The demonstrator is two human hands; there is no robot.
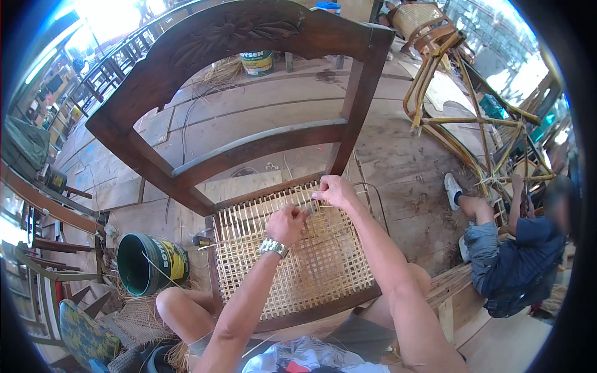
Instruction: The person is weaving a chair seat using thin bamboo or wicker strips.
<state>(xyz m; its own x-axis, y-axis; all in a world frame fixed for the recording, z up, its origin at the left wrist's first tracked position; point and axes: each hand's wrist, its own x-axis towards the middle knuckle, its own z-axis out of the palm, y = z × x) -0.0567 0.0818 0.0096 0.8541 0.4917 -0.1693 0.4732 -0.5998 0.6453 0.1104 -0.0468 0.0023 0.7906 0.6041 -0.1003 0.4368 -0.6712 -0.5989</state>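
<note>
Cane strips half woven across the seat of a dark wooden chair, both hands busy at the back edge.

At the far left a green paint can lies tipped on its side on the plank floor, beside the chair frame. Next comes the left hand, a metal watch on its wrist, fingers curled shut on a thin cane strand over the woven cane seat. Just beyond it the right hand pinches another strand near the seat's rear rail, fingers closed. Further right stands a bare rattan frame, and a second person in blue sits on the floor beside it.
</note>
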